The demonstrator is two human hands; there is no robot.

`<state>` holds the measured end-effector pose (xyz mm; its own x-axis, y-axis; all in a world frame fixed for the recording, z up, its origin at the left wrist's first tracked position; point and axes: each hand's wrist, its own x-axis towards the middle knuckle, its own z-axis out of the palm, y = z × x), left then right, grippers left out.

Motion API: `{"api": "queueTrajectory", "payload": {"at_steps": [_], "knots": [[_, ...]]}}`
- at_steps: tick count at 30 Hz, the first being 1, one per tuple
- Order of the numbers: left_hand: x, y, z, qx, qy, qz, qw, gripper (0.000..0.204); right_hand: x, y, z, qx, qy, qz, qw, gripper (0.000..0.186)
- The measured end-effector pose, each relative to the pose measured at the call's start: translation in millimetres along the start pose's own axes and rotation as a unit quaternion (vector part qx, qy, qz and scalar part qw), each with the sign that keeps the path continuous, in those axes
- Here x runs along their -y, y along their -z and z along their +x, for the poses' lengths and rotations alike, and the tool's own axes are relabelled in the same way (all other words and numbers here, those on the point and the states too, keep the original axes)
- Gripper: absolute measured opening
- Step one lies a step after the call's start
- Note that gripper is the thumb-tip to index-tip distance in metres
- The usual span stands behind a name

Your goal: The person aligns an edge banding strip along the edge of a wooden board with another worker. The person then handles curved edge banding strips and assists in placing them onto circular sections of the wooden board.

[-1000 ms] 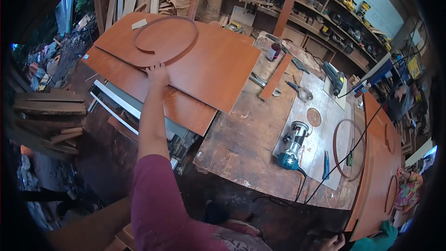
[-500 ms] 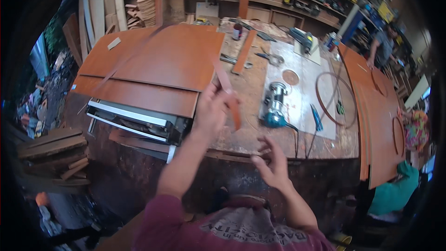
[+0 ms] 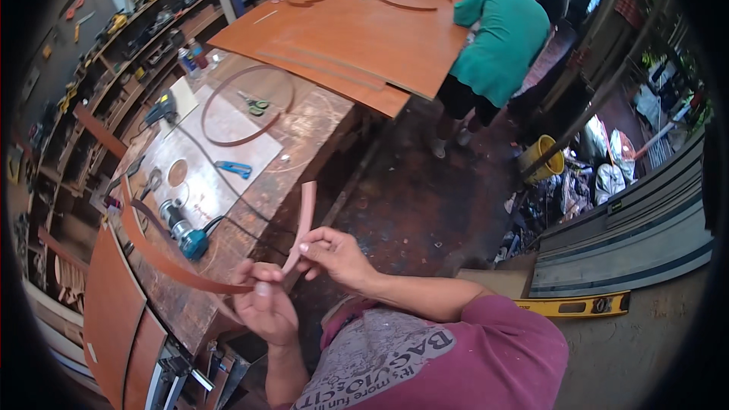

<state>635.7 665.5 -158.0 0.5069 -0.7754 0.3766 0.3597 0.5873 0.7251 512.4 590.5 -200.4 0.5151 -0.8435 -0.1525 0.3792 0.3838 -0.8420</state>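
- A single fisheye view, worn on the person's head, looks down and forward past the maroon shirt (image 3: 501,353), which spreads across the lower edge, close to the lens.
- The left hand (image 3: 267,311) and right hand (image 3: 336,260) show near, just below the middle.
- Left of centre stretches the desk (image 3: 315,127); the co-worker in green (image 3: 503,45) stands well beyond, toward the top.
- The shelves (image 3: 125,72) bend along the left rim, inside a dark border.

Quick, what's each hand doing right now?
Left hand: closed, holding the curved orange-brown strip.
Right hand: closed, pinching the pinkish stretch of strip between thumb and fingers.
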Motion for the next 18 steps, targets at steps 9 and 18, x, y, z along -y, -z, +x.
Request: {"api": "queueTrajectory", "payload": {"at_steps": [9, 18], "knots": [[-14, -141, 37, 0.099, 0.044, -0.080, 0.991, 0.041, 30, 222, 0, -0.267, -0.006, -0.059, 0.962, 0.016], [43, -260, 241, 0.328, 0.157, -0.035, 0.931, 0.039, -19, 467, -36, -0.565, -0.071, -0.012, 0.822, 0.003]]}}
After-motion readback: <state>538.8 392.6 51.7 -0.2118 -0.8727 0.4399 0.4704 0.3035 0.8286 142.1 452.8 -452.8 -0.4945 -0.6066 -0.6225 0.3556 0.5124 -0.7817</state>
